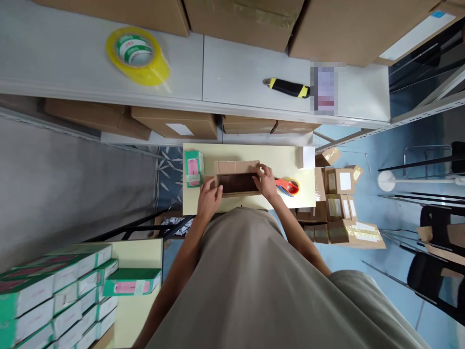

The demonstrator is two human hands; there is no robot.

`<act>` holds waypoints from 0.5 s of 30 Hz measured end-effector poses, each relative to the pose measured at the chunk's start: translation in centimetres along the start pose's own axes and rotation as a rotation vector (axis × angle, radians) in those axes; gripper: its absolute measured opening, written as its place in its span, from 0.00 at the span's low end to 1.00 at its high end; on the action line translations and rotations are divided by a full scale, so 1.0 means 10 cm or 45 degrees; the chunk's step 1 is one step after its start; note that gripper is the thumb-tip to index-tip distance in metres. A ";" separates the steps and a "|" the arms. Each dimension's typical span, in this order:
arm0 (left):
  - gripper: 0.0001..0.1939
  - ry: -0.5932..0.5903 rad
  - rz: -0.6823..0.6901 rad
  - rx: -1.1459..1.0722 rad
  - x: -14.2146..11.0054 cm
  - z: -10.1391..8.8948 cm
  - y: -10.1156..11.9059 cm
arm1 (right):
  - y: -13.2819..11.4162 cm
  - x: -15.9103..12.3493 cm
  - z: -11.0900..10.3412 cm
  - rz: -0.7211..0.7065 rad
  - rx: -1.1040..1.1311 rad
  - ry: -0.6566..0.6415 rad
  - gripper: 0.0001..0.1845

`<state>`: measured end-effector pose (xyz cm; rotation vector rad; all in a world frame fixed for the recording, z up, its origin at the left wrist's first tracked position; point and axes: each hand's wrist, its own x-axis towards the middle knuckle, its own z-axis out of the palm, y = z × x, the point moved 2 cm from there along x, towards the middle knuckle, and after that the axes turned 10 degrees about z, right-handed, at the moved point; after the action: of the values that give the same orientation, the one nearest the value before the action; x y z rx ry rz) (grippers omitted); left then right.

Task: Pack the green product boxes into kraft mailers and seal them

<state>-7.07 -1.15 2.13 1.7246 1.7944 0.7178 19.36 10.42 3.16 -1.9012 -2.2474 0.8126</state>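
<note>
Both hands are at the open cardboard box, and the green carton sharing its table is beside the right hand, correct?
Not quite: the head view shows the green carton beside the left hand, not the right hand. Both hands are at the open cardboard box, as you said.

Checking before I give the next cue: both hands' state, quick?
Left hand: open, thumb and fingers apart, at the left end of the open cardboard box.
Right hand: open, fingers curved, at the box's right end.
</note>
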 end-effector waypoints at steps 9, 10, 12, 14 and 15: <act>0.07 -0.177 -0.028 0.132 -0.24 0.08 0.07 | 0.12 0.16 0.24 0.049 0.004 -0.126 0.32; 0.07 -0.175 -0.049 0.148 -0.24 0.09 0.08 | 0.13 0.17 0.28 0.052 0.030 -0.124 0.32; 0.07 -0.177 -0.090 0.179 -0.23 0.11 0.11 | 0.17 0.20 0.35 0.048 0.090 -0.109 0.33; 0.06 -0.183 -0.119 0.206 -0.23 0.12 0.13 | 0.21 0.21 0.41 0.025 0.147 -0.093 0.34; 0.06 -0.184 -0.126 0.220 -0.23 0.14 0.15 | 0.23 0.22 0.43 0.012 0.171 -0.087 0.34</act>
<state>-4.97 -3.39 2.28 1.7343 1.8712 0.3970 19.22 11.20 -2.11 -1.8527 -2.1615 1.0176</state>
